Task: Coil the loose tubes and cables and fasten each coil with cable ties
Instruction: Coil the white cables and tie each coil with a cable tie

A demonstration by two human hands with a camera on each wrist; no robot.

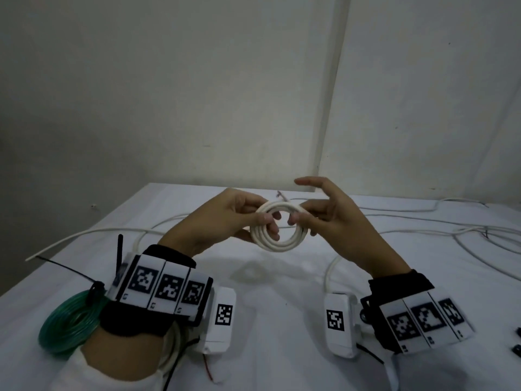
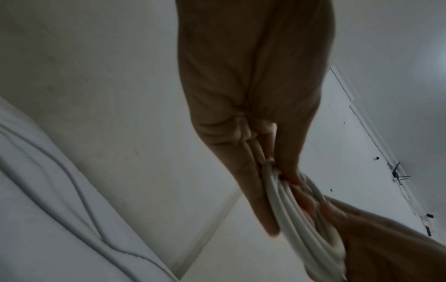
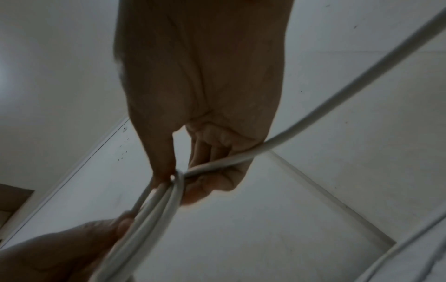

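A small coil of white cable (image 1: pixel 277 229) of several turns is held up above the white-covered table (image 1: pixel 282 320), roughly midway between the two wrists and clear of the cloth. Its left side is pinched by the left hand (image 1: pixel 225 218), the thumb lying over the front of the turns and the fingers curled through the middle of the ring; in the left wrist view the turns (image 2: pixel 296 206) are seen pressed between that thumb and the fingers. Its right side is pinched by the right hand (image 1: pixel 335 218) between thumb and lower fingers, while the index finger is stretched out free above the coil. In the right wrist view the coil (image 3: pixel 154 206) is seen edge-on under the thumb, and a loose length of the same cable (image 3: pixel 337 99) is seen running from the pinch away to the upper right. More uncoiled white cable (image 1: pixel 423 221) is spread in loose curves across the far and right parts of the table, and another white strand (image 1: pixel 84 235) is laid along the left side. Near the left forearm a coil of green tube (image 1: pixel 67 325) is lying on the cloth, bound with a black cable tie (image 1: pixel 70 273) whose long tail is sticking out to the left. Marker-covered bands with white camera units are worn on both wrists. At the right edge of the head view small black pieces (image 1: pixel 517 341) are partly visible; what they are cannot be told.
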